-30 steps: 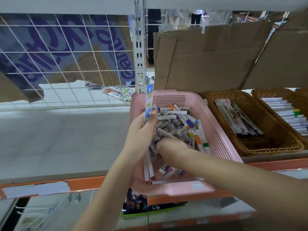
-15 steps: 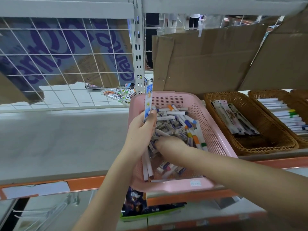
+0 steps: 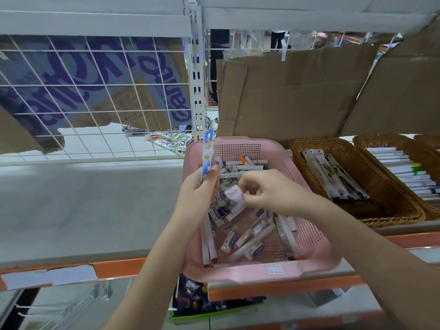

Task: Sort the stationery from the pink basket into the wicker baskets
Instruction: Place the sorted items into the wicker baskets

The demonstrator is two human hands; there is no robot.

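Left hand (image 3: 199,191): gripped a long flat packet (image 3: 207,156), upright, w/ blue print; lower end in the fingers, top stood above the basket's far-left rim.
Right hand (image 3: 269,190): fingers curled, pinched a small white packet (image 3: 232,194) above the pile; item blurred, type can't be told.
Pink basket (image 3: 262,273): on the shelf edge, under both hands; perforated walls, small label on the near rim.
Contents: loose markers (image 3: 250,236) and small boxed pieces, mixed, mostly white w/ coloured caps; an orange-capped one (image 3: 243,159) lay near the far wall.
Near wicker basket (image 3: 390,216): just right of the pink one; held a few long flat packets (image 3: 333,175) stacked aslant.
Far wicker basket (image 3: 373,140): further right, touching the first, partly out of frame; held a row of white pens (image 3: 409,172) side by side.
Shelf (image 3: 83,210): grey, orange front edge.
Backing: cardboard sheets (image 3: 297,96) behind the baskets; wire grid (image 3: 90,96) at left.
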